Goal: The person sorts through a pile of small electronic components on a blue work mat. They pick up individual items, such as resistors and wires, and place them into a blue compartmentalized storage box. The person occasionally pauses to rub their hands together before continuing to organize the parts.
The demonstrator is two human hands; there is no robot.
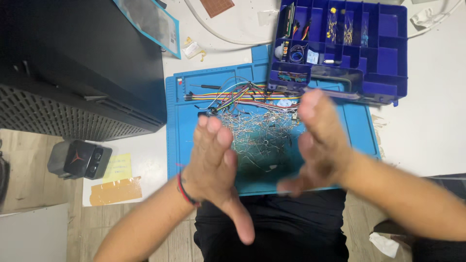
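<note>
Head view showed both hands raised flat and empty above the near edge of a blue work mat [184, 145] that lay on a white desk [427, 126]. The left hand [213, 160] stood with its fingers straight and pressed together, thumb pointing back toward the person's body, a red-and-black band at the wrist. The right hand [318, 140] faced it, fingers likewise extended and somewhat blurred, thumb stretched toward the left hand. Neither hand gripped or touched anything.

Between and just beyond the two palms, a loose heap of thin bare wire scraps [262, 133] lay spread over the middle of the mat. The heap sat under the gap between the hands, its far part beyond the fingertips. A bundle of coloured jumper wires [228, 96] ran along the mat's far edge, behind the heap.

At the far right corner of the mat sat an open dark-blue compartment box [383, 58] with small electronic parts in its sections. A black perforated case [73, 73] stood at the desk's left side, and a small black-and-grey device [77, 159] lay near a yellow note [118, 167] at the desk's near left corner.
</note>
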